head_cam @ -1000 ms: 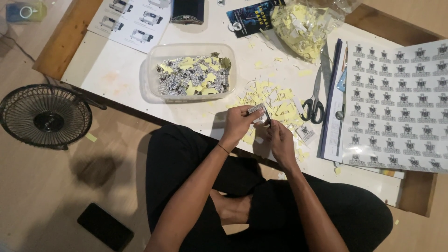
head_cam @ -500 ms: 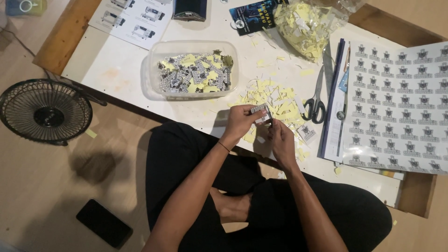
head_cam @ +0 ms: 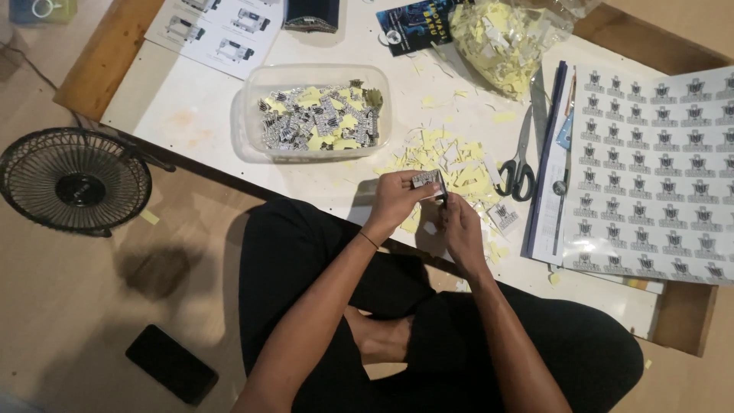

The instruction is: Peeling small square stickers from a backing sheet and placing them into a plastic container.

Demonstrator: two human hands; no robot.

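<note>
Right now we hold a small printed sticker (head_cam: 427, 180) between both hands, just in front of the heap of yellow paper scraps (head_cam: 447, 157) on the white table (head_cam: 191, 107). Our left hand (head_cam: 394, 203) is curled closed around the sticker's near edge, thumb and fingers pinching it; our right hand (head_cam: 461, 229) is nearly closed too, its fingertips meeting the sticker's other edge, though we cannot tell whether they grip the backing or only a corner.

Taking the scrap heap as our landmark: the clear plastic tub (head_cam: 313, 113) of finished pieces sits to its left, the scissors (head_cam: 520, 164) lie just to its right, and the sheet of uncut stickers (head_cam: 657, 176) lies farther right beyond them. A loose sticker (head_cam: 502, 216) rests just below the heap's right side.

To do this well, we judge it best to keep the left pinch steady, work a fingernail under one corner and peel slowly at a low angle, so the thin piece neither tears nor curls.
</note>
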